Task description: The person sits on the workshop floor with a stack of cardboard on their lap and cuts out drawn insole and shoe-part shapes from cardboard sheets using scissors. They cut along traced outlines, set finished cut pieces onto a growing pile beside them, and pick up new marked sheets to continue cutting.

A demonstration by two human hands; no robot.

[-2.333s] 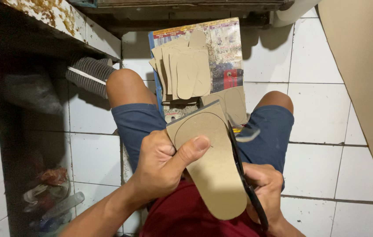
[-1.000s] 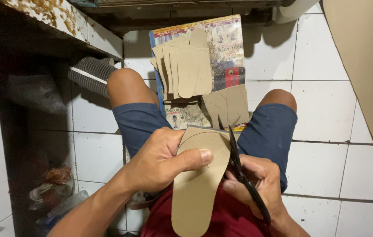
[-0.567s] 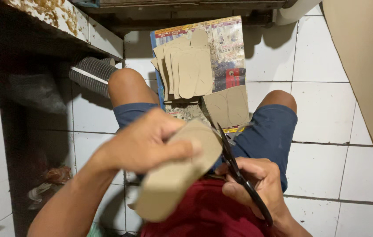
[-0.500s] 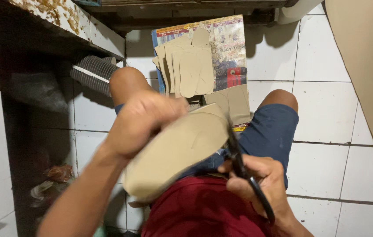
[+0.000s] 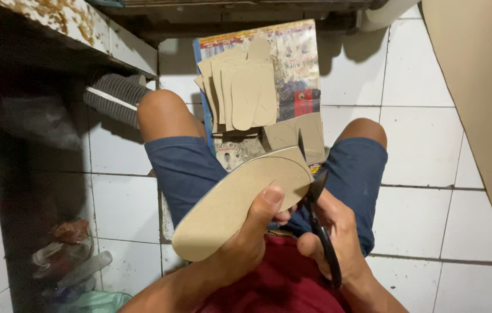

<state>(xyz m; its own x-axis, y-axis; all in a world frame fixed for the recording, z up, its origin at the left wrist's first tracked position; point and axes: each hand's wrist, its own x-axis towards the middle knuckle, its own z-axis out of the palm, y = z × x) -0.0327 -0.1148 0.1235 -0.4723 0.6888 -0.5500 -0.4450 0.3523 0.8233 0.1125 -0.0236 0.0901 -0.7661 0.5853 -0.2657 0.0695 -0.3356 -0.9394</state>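
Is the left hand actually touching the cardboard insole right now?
Touching. The head view shows the left hand gripping the cardboard insole, its thumb pressed flat across the top face, with no gap visible.

Sole-shaped cardboard cutout (image 5: 240, 203) held over the lap, scissors (image 5: 321, 226) just right of it; beyond the knees, stacked cardboard insoles (image 5: 243, 93) lie on a printed sheet (image 5: 298, 64) on the tiled floor (image 5: 420, 150)

Left hand (image 5: 246, 243): fingers curled in a grip, thumb pressed flat on top, forearm angled in from lower left.
Right hand (image 5: 333, 232): closed in a grip, wrist bent, over the lap.
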